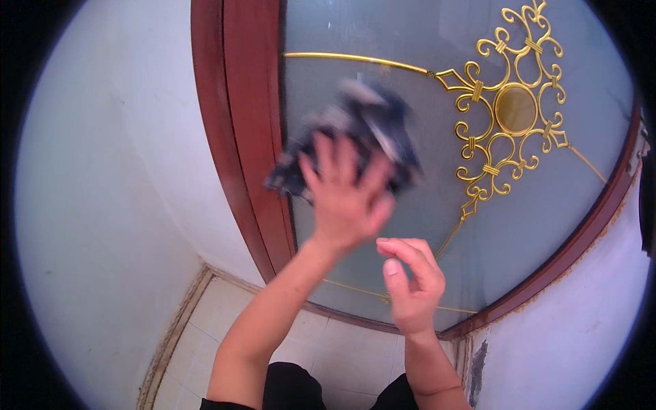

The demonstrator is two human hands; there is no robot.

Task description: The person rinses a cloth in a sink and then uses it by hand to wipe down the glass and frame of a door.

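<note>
Spread over a dark blue patterned cloth (389, 130), my left hand (345, 195) presses it toward the frosted glass of a door (424, 198). Hand and cloth are both smeared by motion, and the cloth is bunched, with pale patches on it. Below and to the right of it, my right hand (418, 283) is held in front of the lower glass. Its fingers are loosely curved, with a gap between thumb and forefinger and nothing seen between them.
Gold scrollwork with a round centre (516, 109) decorates the glass at right, with thin gold bars running from it. A dark red wooden frame (253, 137) borders the door. White walls (109, 171) stand at both sides, above a pale tiled floor (342, 355).
</note>
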